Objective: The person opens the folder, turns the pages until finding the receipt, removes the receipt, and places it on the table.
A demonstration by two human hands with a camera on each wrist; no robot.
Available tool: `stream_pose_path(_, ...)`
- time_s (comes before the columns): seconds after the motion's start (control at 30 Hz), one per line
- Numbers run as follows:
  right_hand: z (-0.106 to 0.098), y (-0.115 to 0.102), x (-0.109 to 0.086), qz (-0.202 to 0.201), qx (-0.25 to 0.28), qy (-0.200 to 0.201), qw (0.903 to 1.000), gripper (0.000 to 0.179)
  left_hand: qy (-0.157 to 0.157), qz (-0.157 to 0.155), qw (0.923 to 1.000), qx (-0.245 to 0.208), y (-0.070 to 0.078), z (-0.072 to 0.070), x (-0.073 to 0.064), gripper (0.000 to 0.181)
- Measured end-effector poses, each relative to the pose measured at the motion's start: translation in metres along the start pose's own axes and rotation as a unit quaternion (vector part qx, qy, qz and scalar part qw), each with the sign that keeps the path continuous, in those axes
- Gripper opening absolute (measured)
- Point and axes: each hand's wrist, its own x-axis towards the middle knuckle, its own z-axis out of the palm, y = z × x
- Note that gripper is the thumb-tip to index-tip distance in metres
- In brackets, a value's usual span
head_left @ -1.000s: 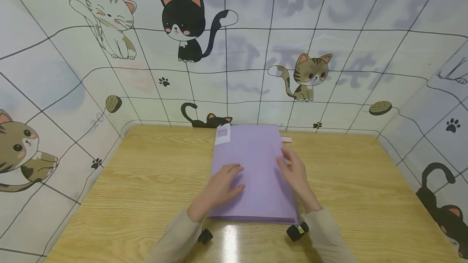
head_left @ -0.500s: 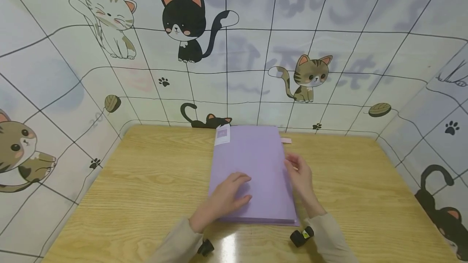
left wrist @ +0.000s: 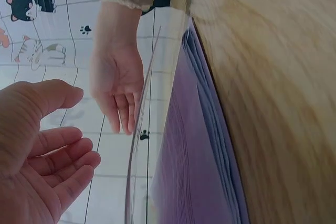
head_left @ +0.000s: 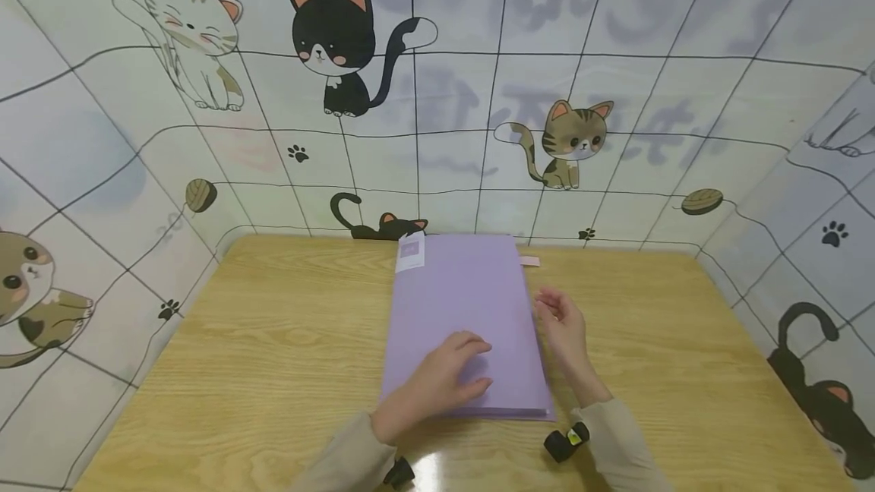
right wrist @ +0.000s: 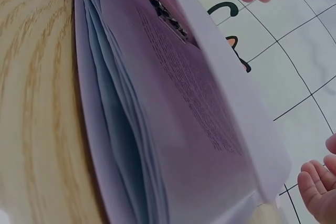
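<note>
A purple file folder (head_left: pixel 458 310) lies on the wooden table, with a white label (head_left: pixel 410 253) at its far left corner. My left hand (head_left: pixel 440 374) hovers over the near part of its cover, fingers loosely bent and holding nothing. Just beyond the right edge, my right hand (head_left: pixel 563 329) is held with relaxed fingers and nothing in them. In the right wrist view, the cover (right wrist: pixel 236 93) stands a little apart from the printed sheet (right wrist: pixel 184 82) and bluish layers (right wrist: pixel 118 119) inside. A metal clip (right wrist: pixel 168 17) shows near the sheet's top.
The wooden table (head_left: pixel 287 340) extends on both sides of the folder. A pink tab (head_left: pixel 530 261) sticks out at its far right. Cat-patterned sheeting (head_left: pixel 444 97) rises behind the table and at both sides. Black wrist cameras (head_left: pixel 566 443) hang under the sleeves.
My left hand has moved right and nearer over the cover. The right hand has drawn back from above the cover to beside its right edge. The folder has barely moved.
</note>
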Motion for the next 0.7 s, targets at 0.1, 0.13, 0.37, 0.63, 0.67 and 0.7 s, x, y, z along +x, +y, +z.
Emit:
stream_pose_path(0.1, -0.001, 0.001, 0.001, 0.000, 0.007, -0.002, 1.0000, 0.031, -0.004, 0.006, 1.0000, -0.003, 0.004, 0.005, 0.003, 0.046)
stream_pose_path(0.13, -0.001, 0.001, 0.001, 0.001, 0.009, -0.003, 1.0000, 0.031, -0.006, 0.007, 0.9999, -0.005, 0.005, 0.006, 0.003, 0.046)
stream_pose_path(0.37, -0.003, 0.001, 0.003, 0.014, 0.030, -0.015, 0.9993, 0.031, -0.039, 0.001, 0.9992, -0.006, 0.015, 0.015, 0.010, 0.046)
stream_pose_path(0.63, -0.001, 0.003, 0.008, 0.014, 0.050, 0.003, 0.9986, 0.030, -0.038, 0.039, 0.9984, 0.019, 0.025, 0.033, 0.014, 0.044)
stream_pose_path(0.67, -0.001, 0.003, 0.008, 0.017, 0.052, 0.003, 0.9985, 0.030, -0.038, 0.041, 0.9981, 0.027, 0.026, 0.036, 0.015, 0.044)
stream_pose_path(0.7, -0.002, 0.003, 0.009, 0.022, 0.051, 0.002, 0.9984, 0.030, -0.038, 0.043, 0.9978, 0.033, 0.028, 0.039, 0.015, 0.043)
